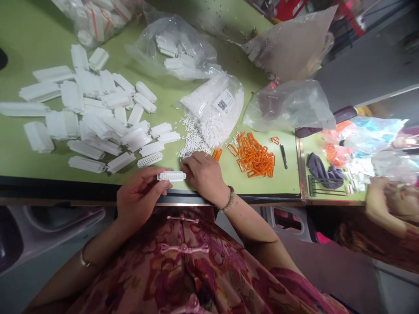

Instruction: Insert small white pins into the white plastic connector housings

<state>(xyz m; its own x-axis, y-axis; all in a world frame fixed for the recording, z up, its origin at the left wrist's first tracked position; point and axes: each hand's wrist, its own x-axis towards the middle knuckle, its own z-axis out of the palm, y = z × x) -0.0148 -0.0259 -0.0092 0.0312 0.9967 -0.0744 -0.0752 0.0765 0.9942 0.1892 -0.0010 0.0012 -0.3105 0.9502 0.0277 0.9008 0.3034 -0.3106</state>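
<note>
A white plastic connector housing (pixel 172 176) with a row of small slots is pinched between the thumb and fingers of my left hand (pixel 142 192), just above the table's front edge. My right hand (pixel 204 174) is closed, fingers curled down at the near edge of a heap of tiny white pins (pixel 190 141); whatever its fingertips hold is hidden. Several orange clips (pixel 217 154) lie right behind that hand, and a larger pile of orange clips (pixel 257 155) is to its right. White connector housings (pixel 94 115) are heaped at the left.
A clear bag of tiny white parts (pixel 216 109) with a label lies behind the pin heap. Further bags (pixel 183 43) stand at the back. A black pen-like tool (pixel 283 156) lies to the right. Another person's arm (pixel 381 205) is at the neighbouring table.
</note>
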